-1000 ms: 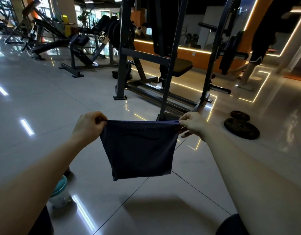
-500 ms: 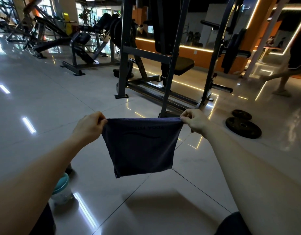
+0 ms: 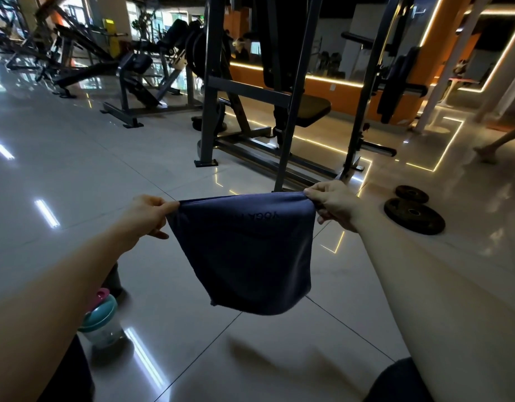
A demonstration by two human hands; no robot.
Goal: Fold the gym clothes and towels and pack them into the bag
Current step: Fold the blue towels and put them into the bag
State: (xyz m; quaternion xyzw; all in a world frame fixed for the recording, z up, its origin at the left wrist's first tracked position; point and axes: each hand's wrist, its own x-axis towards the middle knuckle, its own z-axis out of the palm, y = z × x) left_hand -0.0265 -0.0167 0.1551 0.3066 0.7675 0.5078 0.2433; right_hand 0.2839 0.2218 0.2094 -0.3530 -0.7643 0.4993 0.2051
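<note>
- One navy cloth (image 3: 244,250) in my view, hanging in the air between the two hands, clear of the tiled floor (image 3: 76,169). Faint lettering near its top edge.
- Left hand (image 3: 147,214) pinches the top left corner.
- Right hand (image 3: 331,203) pinches the top right corner.
- One shaker bottle (image 3: 101,320), teal lid, stands on the floor under the left forearm.
- Two weight plates lie flat on the floor at right, the larger (image 3: 414,216) just beside the smaller (image 3: 411,193).
- One steel rack (image 3: 208,111) stands behind the cloth.

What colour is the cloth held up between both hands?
Dark navy blue cloth, plain with faint lettering; head view.
</note>
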